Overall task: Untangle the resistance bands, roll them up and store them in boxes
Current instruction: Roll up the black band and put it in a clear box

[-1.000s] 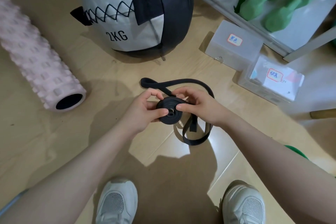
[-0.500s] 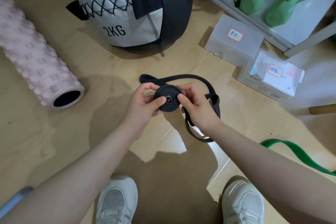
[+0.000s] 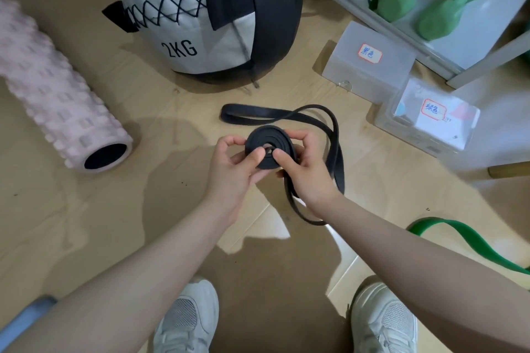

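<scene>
Black band (image 3: 334, 149): part coiled, tail partly hidden behind right hand (image 3: 305, 169). Both hands, incl. left hand (image 3: 232, 165), pinch coil. Green band (image 3: 470, 241) cut off at edge; shows more vs 0.5 s ago.

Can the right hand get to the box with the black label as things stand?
Probably not yet: the right hand grips the half-rolled black band with the left hand. The box lies beyond it with bare floor between, lid closed.
</scene>
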